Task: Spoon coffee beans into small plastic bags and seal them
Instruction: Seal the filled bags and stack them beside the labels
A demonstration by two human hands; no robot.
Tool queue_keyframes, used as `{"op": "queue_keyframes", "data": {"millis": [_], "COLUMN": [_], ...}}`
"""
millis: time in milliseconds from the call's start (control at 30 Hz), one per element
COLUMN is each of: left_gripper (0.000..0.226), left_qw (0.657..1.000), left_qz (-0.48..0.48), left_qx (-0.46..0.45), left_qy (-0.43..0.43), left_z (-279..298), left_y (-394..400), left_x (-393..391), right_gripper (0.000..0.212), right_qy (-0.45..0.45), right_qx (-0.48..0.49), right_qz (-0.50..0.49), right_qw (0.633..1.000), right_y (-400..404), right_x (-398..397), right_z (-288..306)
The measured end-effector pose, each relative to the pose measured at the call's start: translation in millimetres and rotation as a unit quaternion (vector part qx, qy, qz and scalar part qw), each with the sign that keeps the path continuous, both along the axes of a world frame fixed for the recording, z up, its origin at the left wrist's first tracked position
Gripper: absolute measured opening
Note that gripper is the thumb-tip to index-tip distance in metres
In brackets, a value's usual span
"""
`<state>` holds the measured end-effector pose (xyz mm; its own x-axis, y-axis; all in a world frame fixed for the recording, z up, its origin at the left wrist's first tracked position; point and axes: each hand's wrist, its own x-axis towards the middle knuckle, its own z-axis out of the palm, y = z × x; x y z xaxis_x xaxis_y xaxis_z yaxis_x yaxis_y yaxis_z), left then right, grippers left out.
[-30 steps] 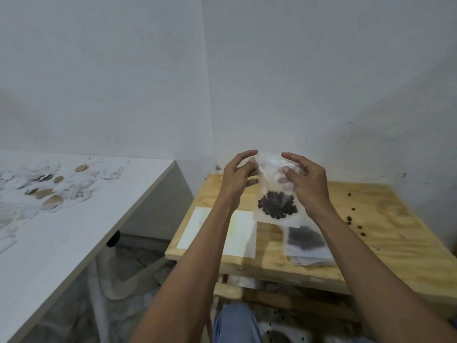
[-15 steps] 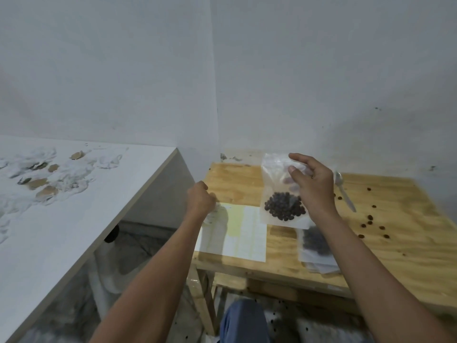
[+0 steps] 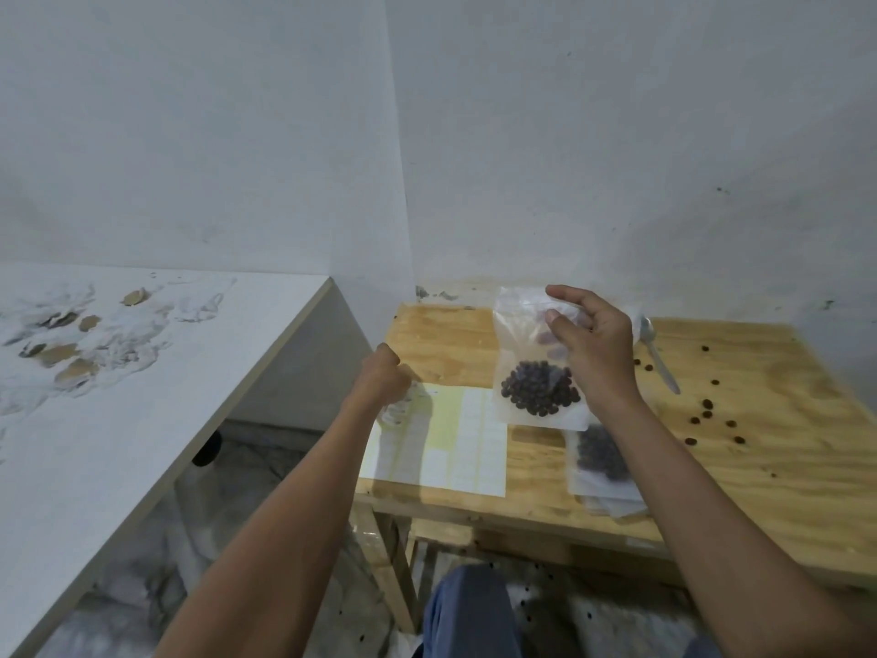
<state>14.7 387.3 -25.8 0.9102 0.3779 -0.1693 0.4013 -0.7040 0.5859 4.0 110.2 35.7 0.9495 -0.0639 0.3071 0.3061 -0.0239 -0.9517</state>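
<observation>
A wooden table (image 3: pixel 783 472) stands in a corner of two white walls, with a white counter (image 3: pixel 95 444) to its left that carries crumpled white and brown scraps (image 3: pixel 71 344). On the near-left part of the wooden table lies a sheet of paper (image 3: pixel 455 444), pale yellow in one band and white elsewhere. Loose coffee beans (image 3: pixel 707 406) are scattered over the right half of the tabletop, and a spoon (image 3: pixel 657 358) lies near the back edge, its bowl partly hidden behind the right hand. A filled bag (image 3: pixel 600 458) rests flat on a small stack of bags near the front edge; the right forearm crosses over it and covers part of it. A blue-clad knee (image 3: pixel 470 615) shows below the table edge. The right hand (image 3: pixel 593 344) grasps the held plastic bag (image 3: pixel 536 368) at its upper right portion, thumb in front and fingers behind the film, and holds it upright above the table, between the paper and the spoon. The held bag is clear and slightly wrinkled, with a dark cluster of beans settled in its lower third and the upper part empty. Whether its top is sealed cannot be determined. The left hand (image 3: pixel 384 377) is clenched into a loose fist at the far-left corner of the paper; whether it grips anything cannot be determined.
</observation>
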Motion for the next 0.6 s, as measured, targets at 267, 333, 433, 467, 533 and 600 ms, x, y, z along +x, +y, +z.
{"op": "queue_keyframes", "data": {"millis": [267,333,433,467,533,600], "left_gripper": [0.043,0.041,0.042,0.042,0.042,0.044], "left_qw": [0.96,0.937,0.912,0.908,0.909,0.915], "left_qz": [-0.115,-0.155,-0.189,-0.193,-0.193,-0.186], "left_qx": [-0.238,-0.288,-0.329,-0.332,-0.324,-0.306], "left_qy": [-0.094,-0.124,-0.157,-0.165,-0.177,-0.186], "left_z": [64,86,104,106,106,102], "left_y": [-10,-29,-66,-77,-98,-113], "left_x": [-7,-13,-19,-20,-21,-22], "right_gripper": [0.027,0.028,0.028,0.028,0.028,0.027], "right_qy": [-0.01,-0.008,0.0,0.002,0.006,0.007], "right_qx": [-0.021,-0.03,-0.039,-0.038,-0.03,-0.025], "right_qz": [-0.011,-0.014,-0.023,-0.024,-0.022,-0.019], "right_qw": [1.0,0.999,0.999,0.999,0.999,0.999], "right_y": [-1,-1,-1,-2,-5,-10], "right_x": [-3,-3,-4,-6,-8,-9], "right_z": [7,8,8,9,11,11]}}
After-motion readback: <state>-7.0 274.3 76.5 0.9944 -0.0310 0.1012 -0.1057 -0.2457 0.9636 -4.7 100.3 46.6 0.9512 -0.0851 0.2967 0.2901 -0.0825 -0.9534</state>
